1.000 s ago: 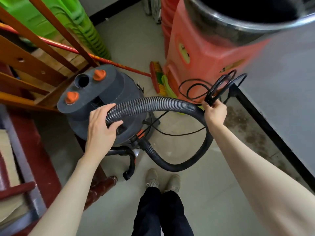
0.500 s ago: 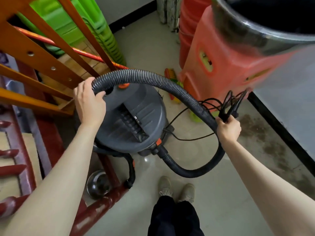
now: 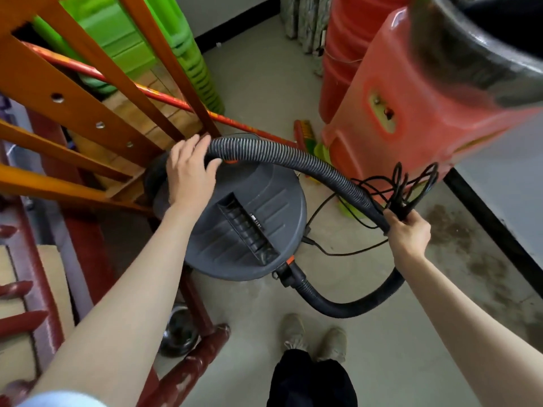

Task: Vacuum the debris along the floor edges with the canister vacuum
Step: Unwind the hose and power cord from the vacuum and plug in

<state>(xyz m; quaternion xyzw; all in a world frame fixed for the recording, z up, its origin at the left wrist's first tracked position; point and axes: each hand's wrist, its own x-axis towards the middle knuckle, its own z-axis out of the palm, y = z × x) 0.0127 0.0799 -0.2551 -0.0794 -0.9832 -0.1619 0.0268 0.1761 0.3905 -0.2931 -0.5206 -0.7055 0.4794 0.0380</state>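
The dark grey canister vacuum stands on the floor just left of centre, its top facing me. Its black ribbed hose arcs from the left over the canister, down to the right and loops back to an orange-collared port at the canister's front. My left hand grips the hose end above the canister's far left rim. My right hand holds the hose together with a bundle of looped black power cord. More cord trails on the floor beside the canister.
Orange wooden frames and dark red furniture legs crowd the left. Stacked green stools stand behind, red plastic stools and a metal pot at right. A red-handled broom lies behind the vacuum. Stained floor runs along the black baseboard. My feet are below.
My left hand has carried the hose end up and across to the canister's far left side. My right hand with the cord bundle has stayed beside the hose. The view has tilted over the canister top.
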